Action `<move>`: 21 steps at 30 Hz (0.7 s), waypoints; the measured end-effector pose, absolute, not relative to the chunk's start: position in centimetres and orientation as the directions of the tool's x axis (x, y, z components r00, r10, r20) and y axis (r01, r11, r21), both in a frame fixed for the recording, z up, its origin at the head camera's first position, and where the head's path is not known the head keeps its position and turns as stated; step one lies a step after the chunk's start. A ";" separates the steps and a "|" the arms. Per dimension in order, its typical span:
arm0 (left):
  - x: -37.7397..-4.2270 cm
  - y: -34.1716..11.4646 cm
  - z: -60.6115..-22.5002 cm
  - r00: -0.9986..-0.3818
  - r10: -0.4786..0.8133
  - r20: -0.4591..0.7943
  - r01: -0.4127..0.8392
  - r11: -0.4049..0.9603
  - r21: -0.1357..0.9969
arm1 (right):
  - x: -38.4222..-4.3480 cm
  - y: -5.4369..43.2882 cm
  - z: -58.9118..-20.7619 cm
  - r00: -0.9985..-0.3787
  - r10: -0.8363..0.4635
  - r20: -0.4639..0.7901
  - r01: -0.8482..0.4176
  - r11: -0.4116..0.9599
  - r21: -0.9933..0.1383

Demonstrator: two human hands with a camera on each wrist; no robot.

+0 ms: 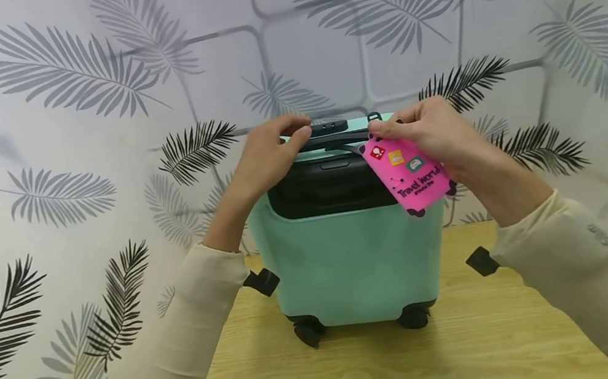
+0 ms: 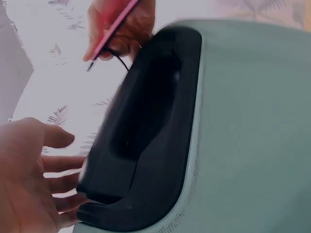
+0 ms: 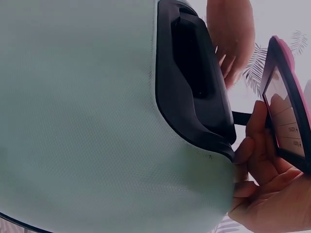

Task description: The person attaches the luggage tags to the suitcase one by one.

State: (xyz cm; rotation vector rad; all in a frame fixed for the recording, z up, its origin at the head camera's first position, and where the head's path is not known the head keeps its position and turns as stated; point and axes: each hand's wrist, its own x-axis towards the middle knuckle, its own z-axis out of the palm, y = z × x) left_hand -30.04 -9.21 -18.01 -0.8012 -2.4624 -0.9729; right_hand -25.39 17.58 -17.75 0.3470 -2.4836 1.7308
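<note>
Mint-green suitcase (image 1: 356,264), count one, upright mid-frame on one yellow wood-grain table (image 1: 329,372). Two black wheels show at its base: one lower left (image 1: 309,332), one lower right (image 1: 414,317). One black recessed panel (image 1: 332,192) across its upper front, one black buckle (image 1: 374,116) at the top edge, right of centre.

Pink luggage tag (image 1: 406,182), count one, right of centre, tilted, overlapping the suitcase's upper right corner. Three small pictures on it: red, yellow, green. One black strap (image 3: 241,118) runs from the tag toward the panel.

Two hands. Right hand (image 1: 437,129), upper right of centre: pinching the tag near its upper end. Left hand (image 1: 275,155), upper left of centre: thumb apart, fingers spread at the panel's edge in the left wrist view; fingertips tucked behind, so contact probable, not certain.

Two cream sleeves, left (image 1: 186,338) and right (image 1: 587,289). One feather-print backdrop (image 1: 92,236) behind.
</note>
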 end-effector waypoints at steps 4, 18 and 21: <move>-30.8 -8.7 -17.9 -0.819 0.339 0.462 0.552 0.683 0.478 | -25.6 17.2 -17.8 -0.969 -0.124 0.216 -0.245 0.328 -0.912; -31.9 -6.8 -17.1 -0.816 0.446 0.367 0.567 0.742 0.359 | -26.2 16.1 -18.2 -0.958 -0.117 0.262 -0.286 0.337 -0.897; -31.9 -6.5 -17.2 -0.816 0.455 0.357 0.570 0.738 0.362 | -26.2 15.9 -18.2 -0.954 -0.132 0.271 -0.300 0.341 -0.891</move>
